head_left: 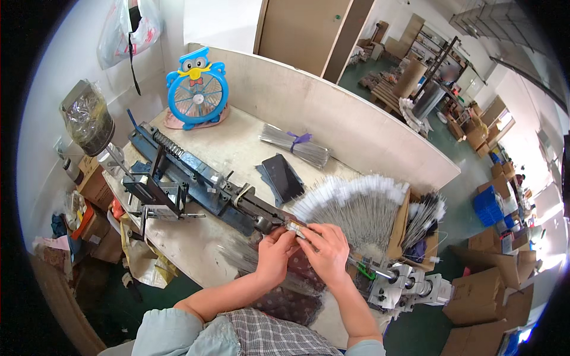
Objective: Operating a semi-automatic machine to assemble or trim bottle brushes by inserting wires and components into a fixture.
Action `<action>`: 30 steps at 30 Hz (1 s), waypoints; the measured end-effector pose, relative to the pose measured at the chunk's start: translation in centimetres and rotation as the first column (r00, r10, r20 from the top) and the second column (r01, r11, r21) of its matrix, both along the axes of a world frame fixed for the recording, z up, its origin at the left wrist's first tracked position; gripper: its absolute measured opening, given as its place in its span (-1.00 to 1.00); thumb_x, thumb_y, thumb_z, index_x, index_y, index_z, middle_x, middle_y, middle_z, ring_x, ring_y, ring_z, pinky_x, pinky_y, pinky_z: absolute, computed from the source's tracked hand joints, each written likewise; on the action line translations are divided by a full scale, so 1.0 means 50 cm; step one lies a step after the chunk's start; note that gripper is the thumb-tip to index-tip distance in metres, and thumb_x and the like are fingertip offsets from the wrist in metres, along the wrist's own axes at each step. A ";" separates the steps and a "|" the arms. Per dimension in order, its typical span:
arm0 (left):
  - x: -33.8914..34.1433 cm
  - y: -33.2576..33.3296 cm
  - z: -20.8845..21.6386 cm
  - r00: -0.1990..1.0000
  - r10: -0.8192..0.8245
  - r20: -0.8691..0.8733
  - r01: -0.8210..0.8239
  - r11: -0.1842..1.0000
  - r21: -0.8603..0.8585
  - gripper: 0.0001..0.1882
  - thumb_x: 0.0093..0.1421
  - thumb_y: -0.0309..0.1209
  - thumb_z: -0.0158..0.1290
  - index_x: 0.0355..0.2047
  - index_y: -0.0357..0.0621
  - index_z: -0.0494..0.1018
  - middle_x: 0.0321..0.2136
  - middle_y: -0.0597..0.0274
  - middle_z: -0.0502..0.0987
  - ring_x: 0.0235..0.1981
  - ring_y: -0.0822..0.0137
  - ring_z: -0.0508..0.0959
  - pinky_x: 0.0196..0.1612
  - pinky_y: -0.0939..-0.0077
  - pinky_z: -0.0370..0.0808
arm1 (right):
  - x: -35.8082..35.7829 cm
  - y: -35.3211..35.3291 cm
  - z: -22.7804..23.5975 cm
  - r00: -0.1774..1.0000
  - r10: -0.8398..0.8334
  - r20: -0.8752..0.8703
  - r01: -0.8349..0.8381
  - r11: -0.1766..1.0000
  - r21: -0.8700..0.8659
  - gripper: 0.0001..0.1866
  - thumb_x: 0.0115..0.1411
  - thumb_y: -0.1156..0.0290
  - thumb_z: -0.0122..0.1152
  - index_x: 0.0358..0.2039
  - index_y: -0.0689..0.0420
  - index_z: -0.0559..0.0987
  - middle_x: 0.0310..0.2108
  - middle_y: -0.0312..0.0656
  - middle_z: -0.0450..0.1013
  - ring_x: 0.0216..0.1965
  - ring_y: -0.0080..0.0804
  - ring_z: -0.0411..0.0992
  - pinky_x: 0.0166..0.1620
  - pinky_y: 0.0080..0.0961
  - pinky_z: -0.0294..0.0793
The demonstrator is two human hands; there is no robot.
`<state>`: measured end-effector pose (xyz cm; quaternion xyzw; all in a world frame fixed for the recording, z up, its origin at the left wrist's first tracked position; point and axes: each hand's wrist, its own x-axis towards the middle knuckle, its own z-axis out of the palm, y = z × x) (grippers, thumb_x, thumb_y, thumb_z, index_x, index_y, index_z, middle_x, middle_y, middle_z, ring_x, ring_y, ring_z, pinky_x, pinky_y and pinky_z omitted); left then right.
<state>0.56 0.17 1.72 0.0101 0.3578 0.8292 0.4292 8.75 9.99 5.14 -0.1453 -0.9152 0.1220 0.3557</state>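
Observation:
My left hand [274, 256] and my right hand [326, 248] meet at the near right end of a long dark metal fixture [202, 181]. The fingers of both are closed in a pinch. A small pale, yellowish piece [295, 228] shows at the right fingertips; whether it is loose or part of the fixture I cannot tell. What lies between the left fingers is hidden. Beneath my forearms is a dark dotted cloth [295, 299]. Thin wires [237, 258] lie on the bench left of my left hand. White-tipped wire brushes [350, 202] fan out beyond my right hand.
A black phone [281, 178] and a tied wire bundle [297, 145] lie behind the fixture. Farther back stands a blue fan [198, 98]. A silver clamp-like machine [409, 288] sits right, below a carton of brushes [418, 225]. A low partition [332, 110] borders the bench.

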 end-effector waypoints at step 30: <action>0.002 -0.001 -0.004 0.987 0.079 0.139 -0.076 0.997 -0.029 -0.84 0.22 -0.40 -0.05 -0.24 -0.18 0.42 -0.31 0.31 0.51 -0.28 0.44 0.52 -0.16 0.47 0.44 | -0.021 -0.010 0.004 0.999 0.039 0.003 -0.039 0.999 -0.021 -0.71 -0.16 0.45 0.36 -0.32 0.06 0.63 -0.30 -0.30 0.50 -0.27 -0.30 0.45 -0.23 -0.42 0.43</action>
